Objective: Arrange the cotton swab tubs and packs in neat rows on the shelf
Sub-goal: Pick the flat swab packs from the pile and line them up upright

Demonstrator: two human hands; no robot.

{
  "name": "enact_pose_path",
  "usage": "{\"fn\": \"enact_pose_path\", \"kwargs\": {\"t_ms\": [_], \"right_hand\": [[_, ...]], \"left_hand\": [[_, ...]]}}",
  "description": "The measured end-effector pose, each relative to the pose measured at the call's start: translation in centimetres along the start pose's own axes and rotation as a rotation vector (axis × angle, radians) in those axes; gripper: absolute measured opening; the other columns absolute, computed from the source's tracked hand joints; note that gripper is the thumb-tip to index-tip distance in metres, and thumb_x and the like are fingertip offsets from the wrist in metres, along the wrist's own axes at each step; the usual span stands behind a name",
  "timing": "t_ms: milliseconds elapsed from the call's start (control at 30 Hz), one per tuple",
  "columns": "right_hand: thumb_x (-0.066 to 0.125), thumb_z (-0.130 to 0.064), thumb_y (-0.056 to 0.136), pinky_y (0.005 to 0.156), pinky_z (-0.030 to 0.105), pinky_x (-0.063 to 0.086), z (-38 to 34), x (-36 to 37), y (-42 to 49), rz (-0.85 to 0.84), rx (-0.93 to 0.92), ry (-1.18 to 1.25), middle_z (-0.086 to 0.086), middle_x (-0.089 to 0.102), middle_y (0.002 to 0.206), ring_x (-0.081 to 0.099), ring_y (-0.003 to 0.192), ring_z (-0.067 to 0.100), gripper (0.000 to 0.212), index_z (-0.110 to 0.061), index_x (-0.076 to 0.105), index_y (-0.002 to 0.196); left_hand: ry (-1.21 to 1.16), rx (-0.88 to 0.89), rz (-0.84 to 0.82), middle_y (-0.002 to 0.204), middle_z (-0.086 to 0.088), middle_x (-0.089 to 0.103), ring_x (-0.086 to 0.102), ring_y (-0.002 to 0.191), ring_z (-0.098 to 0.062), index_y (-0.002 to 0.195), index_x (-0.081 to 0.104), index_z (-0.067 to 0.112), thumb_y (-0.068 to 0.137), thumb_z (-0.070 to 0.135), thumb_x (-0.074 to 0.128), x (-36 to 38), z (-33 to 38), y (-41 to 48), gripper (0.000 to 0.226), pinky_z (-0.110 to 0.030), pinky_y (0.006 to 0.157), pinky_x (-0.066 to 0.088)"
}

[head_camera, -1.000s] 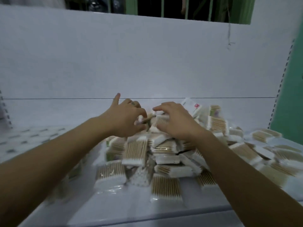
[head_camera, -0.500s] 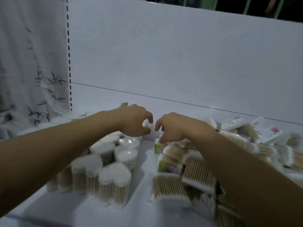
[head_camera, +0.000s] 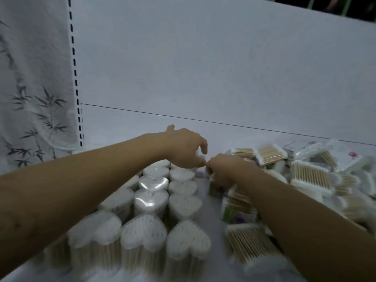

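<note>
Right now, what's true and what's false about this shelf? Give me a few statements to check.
1. The heart-shaped tubs stand upright in rows. True.
2. The flat packs lie in neat rows. False: they lie in a loose heap.
3. The tubs are right of the packs. False: they stand left of them.
4. The left hand and right hand are close together. True.

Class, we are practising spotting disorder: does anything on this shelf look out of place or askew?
The heart-shaped tubs on the left stand upright in neat rows. The flat packs on the right stand out: they lie in a loose heap, tilted and overlapping, not in rows. Nothing looks spilled or damaged.
</note>
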State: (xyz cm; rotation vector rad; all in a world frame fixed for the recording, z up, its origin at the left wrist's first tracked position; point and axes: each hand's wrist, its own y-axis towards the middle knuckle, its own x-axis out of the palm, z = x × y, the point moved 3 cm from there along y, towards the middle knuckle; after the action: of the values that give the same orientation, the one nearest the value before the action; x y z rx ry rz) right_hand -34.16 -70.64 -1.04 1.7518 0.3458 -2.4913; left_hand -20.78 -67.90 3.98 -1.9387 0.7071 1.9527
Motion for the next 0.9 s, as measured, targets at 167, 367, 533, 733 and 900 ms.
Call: {"fn": "enact_pose_path", "kwargs": {"t_ms": [167,367,533,733,900], "right_hand": [[0.08,-0.039,0.072,0.061,0.027,0.052,3.1,-2.3,-1.0,0.19,0.12,0.45,0.001,0.058,0.102,0.06,0.084,0.017,0.045,-0.019,0.06,0.108],[0.078,-0.032,0.077,0.05,0.029,0.053,6.8,-3.1,-3.6,0.346,0.225,0.81,0.005,0.068,0.079,0.063,0.055,0.019,0.03,-0.017,0.066,0.101],[0.075,-0.029,0.084,0.055,0.029,0.056,7.6,-4.6,-4.4,0.388,0.119,1.037,0.01,0.072,0.08,0.065,0.055,0.016,0.027,-0.009,0.067,0.1],[0.073,-0.018,0.086,0.076,0.045,0.06,7.4,-5.0,-4.4,0.398,-0.066,1.017,0.004,0.067,0.083,0.072,0.074,0.023,0.033,-0.017,0.062,0.117],[0.072,-0.008,0.085,0.08,0.042,0.06,8.1,-5.6,-4.4,0.44,-0.139,1.103,0.004,0.065,0.081,0.069,0.073,0.02,0.029,-0.014,0.062,0.111]], "left_hand": [[-0.005,0.025,0.011,0.134,0.008,0.053,0.042,0.13,-0.018,0.131,0.049,0.035,0.094,0.05,0.049,-0.4,-1.1,-0.1,0.04,-0.055,0.118,0.006],[-0.055,0.043,0.007,0.136,0.01,0.052,0.045,0.125,-0.017,0.137,0.042,0.035,0.094,0.051,0.051,-0.9,-0.2,0.4,0.047,-0.051,0.117,0.013],[-0.12,0.009,0.006,0.142,0.007,0.048,0.048,0.122,-0.019,0.145,0.029,0.032,0.091,0.053,0.057,-0.9,0.5,1.1,0.065,-0.042,0.111,0.027],[-0.299,-0.044,0.032,0.145,0.001,0.045,0.05,0.123,-0.02,0.149,0.022,0.028,0.084,0.046,0.071,-0.5,0.6,2.0,0.084,-0.036,0.103,0.041],[-0.527,-0.098,0.082,0.13,0.002,0.059,0.057,0.114,-0.015,0.15,0.023,0.025,0.082,0.046,0.073,-1.5,0.6,2.3,0.087,-0.027,0.093,0.044]]}}
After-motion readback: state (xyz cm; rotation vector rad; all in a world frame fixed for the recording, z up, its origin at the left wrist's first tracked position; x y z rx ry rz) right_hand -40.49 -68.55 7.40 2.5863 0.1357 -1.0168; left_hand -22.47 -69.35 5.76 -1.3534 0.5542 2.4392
